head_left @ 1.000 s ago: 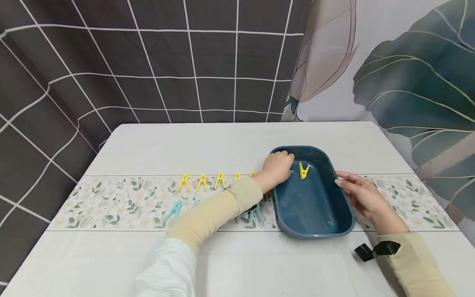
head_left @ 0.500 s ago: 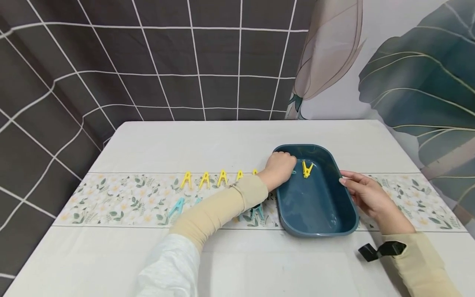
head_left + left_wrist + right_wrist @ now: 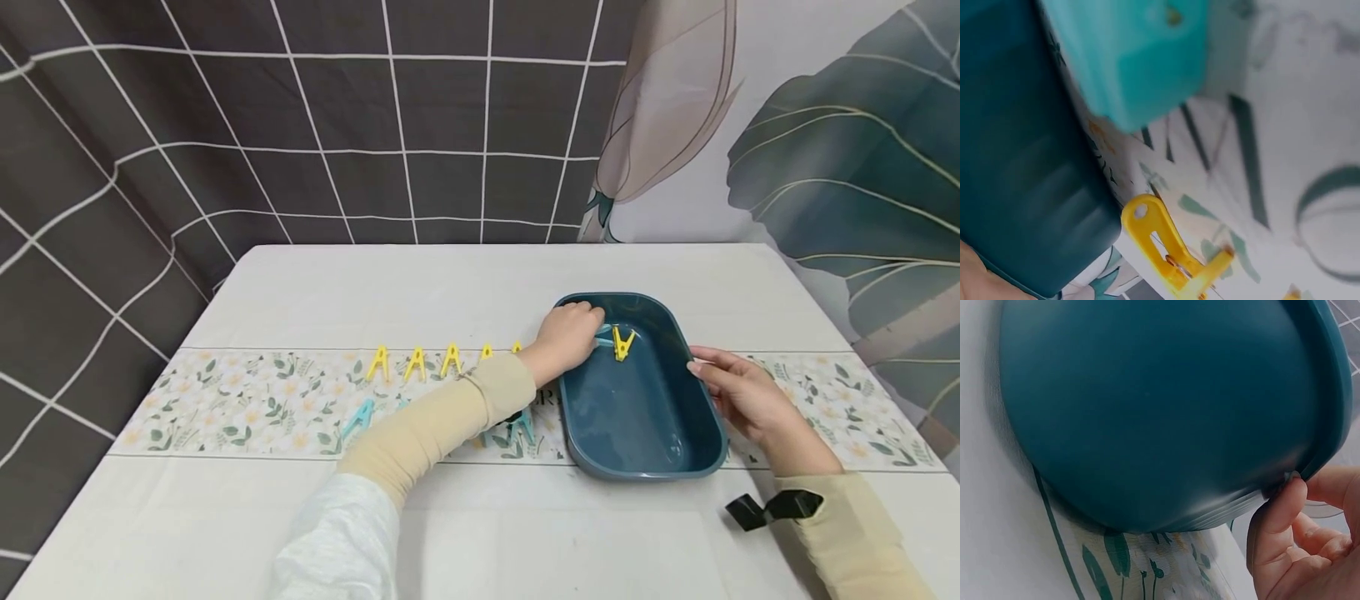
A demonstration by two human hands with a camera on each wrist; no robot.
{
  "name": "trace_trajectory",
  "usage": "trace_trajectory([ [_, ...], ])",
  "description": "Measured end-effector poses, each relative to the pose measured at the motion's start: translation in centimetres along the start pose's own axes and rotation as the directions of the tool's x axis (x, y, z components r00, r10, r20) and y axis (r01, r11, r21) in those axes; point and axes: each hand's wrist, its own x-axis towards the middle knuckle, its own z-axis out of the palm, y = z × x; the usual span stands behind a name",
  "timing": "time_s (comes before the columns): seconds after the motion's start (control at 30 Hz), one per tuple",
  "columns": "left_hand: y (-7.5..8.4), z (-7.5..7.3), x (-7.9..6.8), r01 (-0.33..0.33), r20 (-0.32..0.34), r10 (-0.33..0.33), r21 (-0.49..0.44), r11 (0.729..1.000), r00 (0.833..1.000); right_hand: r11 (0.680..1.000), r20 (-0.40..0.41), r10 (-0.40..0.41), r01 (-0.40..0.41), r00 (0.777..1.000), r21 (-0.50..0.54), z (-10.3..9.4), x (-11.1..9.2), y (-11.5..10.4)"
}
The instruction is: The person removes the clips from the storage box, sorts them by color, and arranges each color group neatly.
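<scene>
A dark blue plastic basin [image 3: 637, 408] stands on the table, with a yellow clothespin [image 3: 622, 343] lying inside it. My left hand [image 3: 566, 337] reaches over the basin's left rim with curled fingers. Light blue clothespin legs [image 3: 604, 336] stick out from under those fingers, beside the yellow one; the rest of that clothespin is hidden. At the basin's right side, my right hand [image 3: 738, 392] pinches the rim, its thumb [image 3: 1285, 509] against the outer wall in the right wrist view. Only a corner of the left hand [image 3: 982, 278] appears in the left wrist view.
Left of the basin is a row of yellow clothespins [image 3: 416, 363] on the floral strip. Light blue clothespins [image 3: 358, 418] lie nearer, partly behind the left sleeve [image 3: 442, 417]. A dark checked curtain [image 3: 442, 108] hangs behind the white table [image 3: 397, 292].
The left hand has shifted slightly, and more of the light blue clothespin shows beside its fingers. The right hand stays at the basin's rim. The head view has shifted a little.
</scene>
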Motion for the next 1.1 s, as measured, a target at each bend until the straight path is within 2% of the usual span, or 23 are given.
trace_trajectory([
  [0.3, -0.1, -0.2, -0.7, -0.016, -0.092, 0.005, -0.123, 0.992, 0.996, 1.0, 0.015, -0.006, 0.006, 1.0, -0.015, 0.0, 0.0, 0.2],
  [0.5, -0.4, -0.4, -0.8, -0.035, -0.1, 0.015, -0.198, 0.98, 0.995, 1.0, 0.014, -0.017, 0.017, 1.0, -0.012, 0.1, 0.0, 0.3],
  [0.67, -0.7, -0.3, -0.6, -0.027, -0.095, -0.001, -0.29, 0.957, 0.996, 1.0, 0.019, -0.016, 0.016, 1.0, -0.01, 0.2, 0.0, 0.3],
  [0.8, -1.0, -0.5, -0.4, -0.03, -0.097, -0.01, -0.398, 0.917, 0.995, 1.0, 0.023, -0.024, 0.024, 0.999, 0.002, 0.2, 0.0, 0.3],
  [0.97, -1.3, -1.4, -0.3, -0.05, -0.093, -0.002, -0.555, 0.83, 0.996, 0.999, 0.023, -0.031, 0.031, 0.999, 0.012, 0.3, -0.1, 0.2],
  [1.1, -1.6, -2.0, -0.5, -0.073, -0.1, 0.015, -0.616, 0.784, 0.995, 0.999, 0.015, -0.029, 0.029, 0.999, 0.027, 0.2, -0.2, 0.1],
])
